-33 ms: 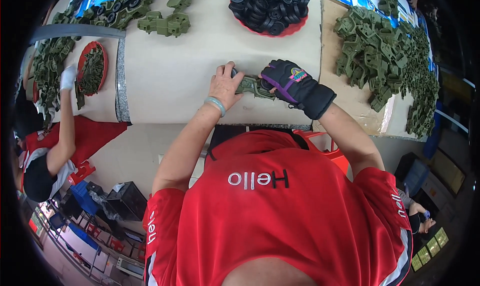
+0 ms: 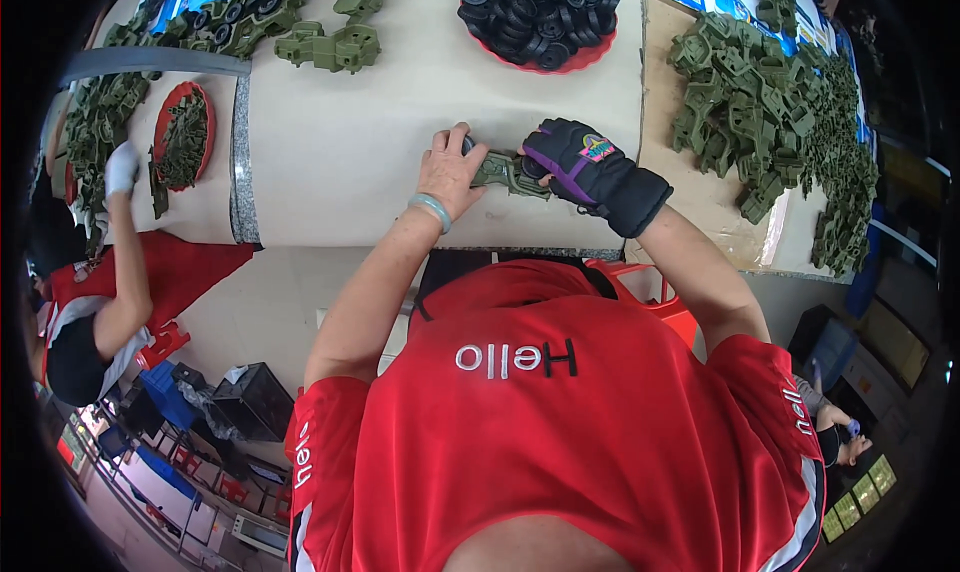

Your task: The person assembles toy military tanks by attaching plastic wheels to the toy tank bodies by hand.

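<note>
Green toy car (image 2: 495,172) is lying on pale tabletop (image 2: 340,172) at 12 o'clock from red shirt (image 2: 540,422), btwn both hands. L hand (image 2: 447,174), bare w/ bangle (image 2: 431,208), is curling thumb + fingers partway over its 9 o'clock end, holding it; R hand (image 2: 582,160), gloved blk/purple, is gripping 3 o'clock end, fingers bent in, tips mostly hidden, can't tell how tight. From car, red bowl (image 2: 545,70) w/ blk wheels (image 2: 540,17) is sitting at 12, green parts pile (image 2: 730,112) approx 2–3, loose green body (image 2: 328,48) at 10. Co-worker's gloved hand (image 2: 122,168) is showing at 9.
</note>
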{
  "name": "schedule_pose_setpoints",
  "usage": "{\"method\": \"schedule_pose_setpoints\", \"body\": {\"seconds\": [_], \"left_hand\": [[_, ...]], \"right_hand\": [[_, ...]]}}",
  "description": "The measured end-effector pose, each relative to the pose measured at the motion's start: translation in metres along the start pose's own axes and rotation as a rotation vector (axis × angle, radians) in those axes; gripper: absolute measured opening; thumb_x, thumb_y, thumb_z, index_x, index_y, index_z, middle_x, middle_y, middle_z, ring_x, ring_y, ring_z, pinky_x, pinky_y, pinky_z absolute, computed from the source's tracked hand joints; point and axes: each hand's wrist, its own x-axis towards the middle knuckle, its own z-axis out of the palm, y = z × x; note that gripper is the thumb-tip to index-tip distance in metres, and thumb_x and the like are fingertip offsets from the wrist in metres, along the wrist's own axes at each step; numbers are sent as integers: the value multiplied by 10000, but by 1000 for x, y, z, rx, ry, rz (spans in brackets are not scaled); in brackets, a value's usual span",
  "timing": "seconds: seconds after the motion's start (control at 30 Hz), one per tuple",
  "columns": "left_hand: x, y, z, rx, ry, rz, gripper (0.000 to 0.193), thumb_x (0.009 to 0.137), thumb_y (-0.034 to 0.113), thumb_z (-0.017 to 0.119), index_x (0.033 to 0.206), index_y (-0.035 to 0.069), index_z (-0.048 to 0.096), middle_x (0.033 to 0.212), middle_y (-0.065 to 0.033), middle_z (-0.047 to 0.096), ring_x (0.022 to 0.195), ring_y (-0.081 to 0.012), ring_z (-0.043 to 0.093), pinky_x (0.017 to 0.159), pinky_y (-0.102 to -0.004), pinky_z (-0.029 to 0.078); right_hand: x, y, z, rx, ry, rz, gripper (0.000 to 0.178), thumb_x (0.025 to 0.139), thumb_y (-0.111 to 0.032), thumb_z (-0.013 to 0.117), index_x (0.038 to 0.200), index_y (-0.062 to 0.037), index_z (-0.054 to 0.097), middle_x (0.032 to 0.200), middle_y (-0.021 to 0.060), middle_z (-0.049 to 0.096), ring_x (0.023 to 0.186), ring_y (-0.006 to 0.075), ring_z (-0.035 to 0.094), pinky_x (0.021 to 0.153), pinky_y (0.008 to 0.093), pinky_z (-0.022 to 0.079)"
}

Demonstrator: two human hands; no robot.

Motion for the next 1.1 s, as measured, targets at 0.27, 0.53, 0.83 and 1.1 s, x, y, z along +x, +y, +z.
{"method": "schedule_pose_setpoints", "body": {"seconds": [0.27,0.53,0.83,1.1], "left_hand": [[-25,19,10,-13,-10,-73,749,631,236,941,1309,203,622,1477,-133,405,1317,-389,454,976,-518,531],[-27,26,19,32,-3,-96,769,610,267,964,1292,201,615,1506,-132,396,1327,-387,458,943,-525,520],[-26,19,21,28,63,-25,708,618,279,937,1236,212,598,1502,-147,431,1327,-386,476,951,-537,505],[-33,15,31,48,5,-11,727,686,405,896,1319,209,598,1502,-160,410,1332,-394,450,983,-536,477]], "right_hand": [[-22,-23,19,-52,-8,113,490,746,-164,800,1213,-74,679,1048,154,692,1029,379,648,874,484,524],[-29,-10,-4,135,150,7,573,785,-121,735,1339,-52,609,1107,209,674,1046,415,645,930,495,527],[20,-21,64,-50,311,196,264,797,-205,701,1021,-78,639,985,193,679,943,419,650,807,534,511],[18,-23,74,8,312,319,265,776,-169,706,1018,-77,648,978,175,678,958,388,660,849,512,522]]}}
